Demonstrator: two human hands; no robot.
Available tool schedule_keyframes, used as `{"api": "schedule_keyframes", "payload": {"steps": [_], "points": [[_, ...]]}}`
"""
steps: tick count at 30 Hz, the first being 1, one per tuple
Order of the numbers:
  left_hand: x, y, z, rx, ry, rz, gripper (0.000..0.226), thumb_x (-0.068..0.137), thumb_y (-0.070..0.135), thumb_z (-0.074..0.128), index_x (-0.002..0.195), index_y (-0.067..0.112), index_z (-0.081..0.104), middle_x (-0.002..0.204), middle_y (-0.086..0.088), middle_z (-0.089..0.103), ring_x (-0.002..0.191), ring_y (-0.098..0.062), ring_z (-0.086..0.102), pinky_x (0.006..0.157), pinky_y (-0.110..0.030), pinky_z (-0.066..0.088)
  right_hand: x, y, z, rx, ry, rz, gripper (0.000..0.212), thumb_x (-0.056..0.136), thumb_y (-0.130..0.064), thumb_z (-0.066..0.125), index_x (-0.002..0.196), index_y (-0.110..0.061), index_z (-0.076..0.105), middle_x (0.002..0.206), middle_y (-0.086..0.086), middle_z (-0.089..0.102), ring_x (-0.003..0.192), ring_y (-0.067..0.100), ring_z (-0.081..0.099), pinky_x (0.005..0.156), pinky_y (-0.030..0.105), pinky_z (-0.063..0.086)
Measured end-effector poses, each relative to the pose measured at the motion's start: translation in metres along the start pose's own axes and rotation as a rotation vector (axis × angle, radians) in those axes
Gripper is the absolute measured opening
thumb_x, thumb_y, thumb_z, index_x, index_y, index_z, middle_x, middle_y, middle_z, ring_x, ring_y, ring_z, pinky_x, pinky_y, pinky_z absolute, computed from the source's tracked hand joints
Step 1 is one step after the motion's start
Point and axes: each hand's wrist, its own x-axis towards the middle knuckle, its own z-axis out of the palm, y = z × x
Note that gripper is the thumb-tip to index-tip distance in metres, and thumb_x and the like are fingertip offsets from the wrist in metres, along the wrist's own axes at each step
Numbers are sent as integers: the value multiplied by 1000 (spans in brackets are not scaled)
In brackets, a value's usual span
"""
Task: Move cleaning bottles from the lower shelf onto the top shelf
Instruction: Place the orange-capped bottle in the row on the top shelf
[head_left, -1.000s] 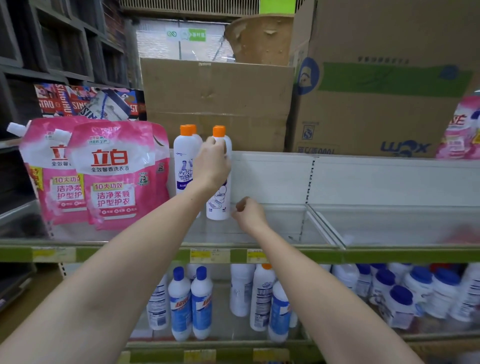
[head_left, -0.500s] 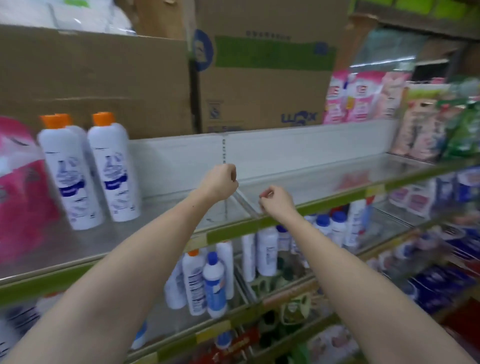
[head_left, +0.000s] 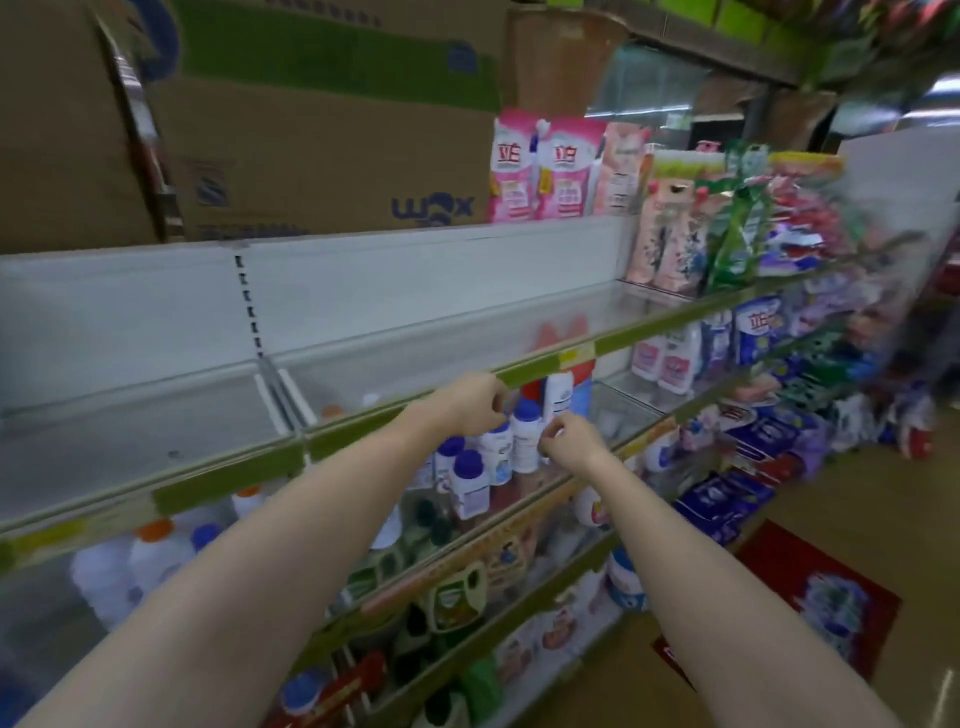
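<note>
Both hands are out in front and both are empty. The left hand (head_left: 475, 410) is loosely curled at the green front edge of the top shelf (head_left: 519, 332), fingers bent in and gripping nothing. The right hand (head_left: 569, 441) hangs just below and beside it, fingers curled too, thumb and forefinger close together with nothing between them.

And the stretch of top shelf in view here is bare, so plenty of room to fill. No moved bottles show on it in this view, so how many are already up I can't say from here.

The work is waiting right behind those hands: a cluster of white bottles with blue caps (head_left: 467, 478) standing on the lower shelf (head_left: 613, 457), more of them blurred further left under the shelf edge. My read is a fresh pick is coming up, and a good deal of the job is left.

What's in the way? The top shelf's front lip sits right over the bottles, so each one has to come out forward before it goes up. A clear divider (head_left: 280, 395) splits the top shelf. Pink pouches (head_left: 540, 171) and cardboard boxes (head_left: 311, 156) sit above and behind, well clear. A red mat (head_left: 815, 587) lies on the floor to the right.
</note>
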Motion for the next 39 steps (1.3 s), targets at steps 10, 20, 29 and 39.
{"api": "schedule_keyframes", "payload": {"steps": [10,20,29,39], "points": [[81,58,99,3,-184,-134,24,92,12,57,72,11,46,72,-11,51,65,-26,45,59,-33,33,44,121,-34,26,-74,-10,7,88,-16,62,91,-12,67,89,4,66,94,29,64,75,29,45],[115,58,138,-93,-138,-289,41,93,10,56,59,15,34,58,0,36,53,-12,32,48,-25,23,88,152,-23,83,-120,-30,10,92,-13,61,99,-10,66,97,3,68,94,22,63,79,32,48],[168,19,161,-230,-98,-367,19,97,12,52,79,4,55,80,-15,59,73,-26,52,63,-37,41,136,154,-15,20,-116,38,13,92,-15,61,103,-12,66,93,0,62,90,20,56,79,28,42],[215,4,194,-428,117,-446,10,94,9,54,96,5,63,99,-15,69,88,-30,63,79,-43,53,192,178,10,9,-194,67,14,95,-18,63,108,-13,61,97,-1,59,100,23,60,87,32,49]]}}
